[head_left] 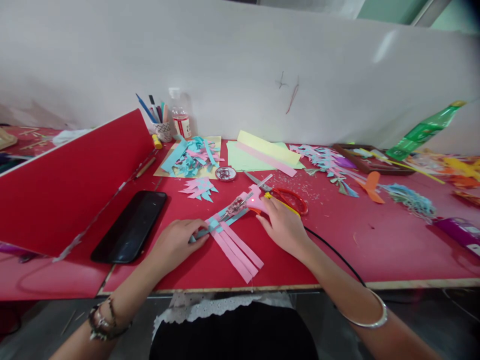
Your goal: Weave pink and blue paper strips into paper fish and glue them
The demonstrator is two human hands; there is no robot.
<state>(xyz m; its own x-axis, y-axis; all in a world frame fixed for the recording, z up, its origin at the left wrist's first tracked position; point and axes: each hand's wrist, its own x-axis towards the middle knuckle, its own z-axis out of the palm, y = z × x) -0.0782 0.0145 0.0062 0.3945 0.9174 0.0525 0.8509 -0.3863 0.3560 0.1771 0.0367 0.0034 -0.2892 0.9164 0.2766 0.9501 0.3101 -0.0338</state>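
Note:
My right hand (pixel 283 222) is wrapped round the handle of a pink and yellow hot glue gun (pixel 255 199), with a small light glowing on its body. Its nozzle points down-left at pink and blue paper strips (pixel 236 250) woven together on the red tabletop. At the left end of the weave, the fingers of my left hand (pixel 185 236) pinch a blue strip. Just beyond the glue gun lie red-handled scissors (pixel 290 197). A small pink and blue folded paper piece (pixel 200 188) rests behind the weave.
A black phone (pixel 129 227) lies left, beside an upright red board (pixel 82 185). Behind are paper scraps (pixel 195 155), a round lid (pixel 225 173), green sheets (pixel 258 157), a pen cup (pixel 162 131) and a clear bottle (pixel 180 117). A black cable (pixel 337 255) trails right; a green bottle (pixel 425 131) leans there.

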